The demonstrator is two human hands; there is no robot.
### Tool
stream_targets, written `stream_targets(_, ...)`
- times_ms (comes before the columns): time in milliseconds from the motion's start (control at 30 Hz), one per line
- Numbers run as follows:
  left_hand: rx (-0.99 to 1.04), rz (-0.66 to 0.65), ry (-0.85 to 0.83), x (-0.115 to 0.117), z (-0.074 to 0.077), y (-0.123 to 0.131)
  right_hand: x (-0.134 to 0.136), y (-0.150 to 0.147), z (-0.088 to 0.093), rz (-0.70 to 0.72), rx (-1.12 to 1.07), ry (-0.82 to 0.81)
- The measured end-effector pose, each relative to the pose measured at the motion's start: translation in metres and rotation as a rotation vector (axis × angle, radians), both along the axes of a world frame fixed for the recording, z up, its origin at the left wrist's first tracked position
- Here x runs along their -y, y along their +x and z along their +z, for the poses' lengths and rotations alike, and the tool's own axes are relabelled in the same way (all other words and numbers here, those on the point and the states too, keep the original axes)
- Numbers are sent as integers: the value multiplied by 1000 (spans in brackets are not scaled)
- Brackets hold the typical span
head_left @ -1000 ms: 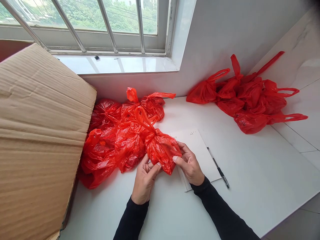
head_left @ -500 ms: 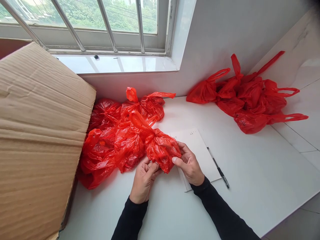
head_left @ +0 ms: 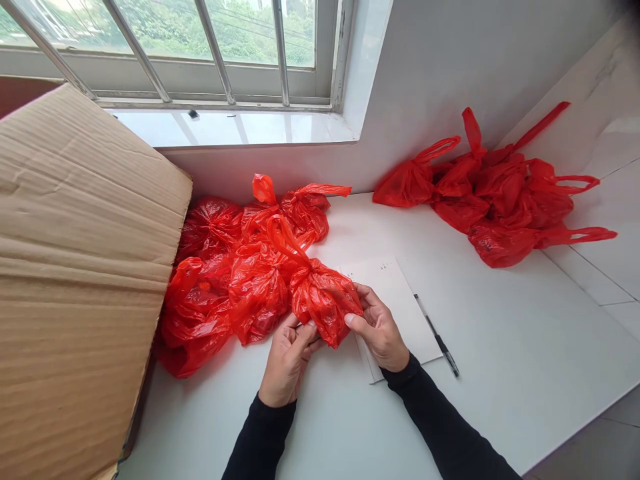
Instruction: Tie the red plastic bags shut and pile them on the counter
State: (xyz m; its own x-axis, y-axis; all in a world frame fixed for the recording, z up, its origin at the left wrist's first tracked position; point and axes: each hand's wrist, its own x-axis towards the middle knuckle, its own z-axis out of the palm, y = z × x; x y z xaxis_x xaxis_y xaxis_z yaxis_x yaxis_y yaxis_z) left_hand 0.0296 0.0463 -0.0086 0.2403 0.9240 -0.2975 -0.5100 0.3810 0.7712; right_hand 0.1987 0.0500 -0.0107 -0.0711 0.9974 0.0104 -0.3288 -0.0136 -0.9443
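Observation:
Between my hands is a tied red plastic bag [head_left: 327, 300], its knotted handles leaning up and to the left. My left hand [head_left: 290, 357] grips its lower left side, thumb on top and fingertips partly hidden below. On the right side, my right hand [head_left: 379, 330] pinches the bag with the thumb in front and the fingers behind. What the bag contains cannot be made out. Several more tied red bags [head_left: 260, 287] lie close together just left of it, touching one another. Beneath and beside my right hand lies a white paper pad [head_left: 400, 307] with small marks near its top.
A large cardboard box [head_left: 85, 267] stands along the left side. A black pen [head_left: 436, 335] lies right of the pad on the white table [head_left: 505, 347]. Another heap of red bags [head_left: 500, 193] rests in the back right corner against the wall. A barred window [head_left: 200, 53] is behind.
The held bag's handles have shifted slightly to the right and stand a little more upright. Both hands keep nearly the same place and grip.

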Motion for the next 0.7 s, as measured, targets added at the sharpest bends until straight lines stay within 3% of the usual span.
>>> stream_targets(200,61,0,23,3,0,0,1,0,0,-1,-8,22)
stream_targets(700,-76,7,29,1,1,5,2,1,0,53,-32,33)
